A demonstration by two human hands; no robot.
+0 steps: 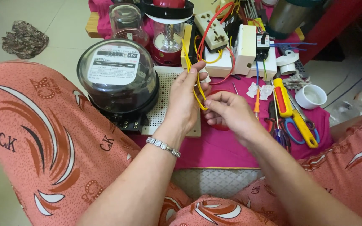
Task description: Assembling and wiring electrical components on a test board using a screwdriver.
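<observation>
My left hand (185,102) holds a yellow wire (198,87) upright between thumb and fingers, above a white perforated board (164,104). My right hand (229,113) pinches the lower end of the same wire just beside it. The wire runs up toward a white socket box (211,29) with red wires (208,31) looping around it. A round black electricity meter (118,77) with a clear dome sits on the board to the left of my hands.
Right of my hands lie a yellow-and-red screwdriver (282,98), blue-and-yellow scissors (302,127), a small white cup (311,96) and a white breaker box (248,48) on a pink cloth (223,146). A red lantern (168,37) and clear jar (126,21) stand behind. My patterned knees flank the work.
</observation>
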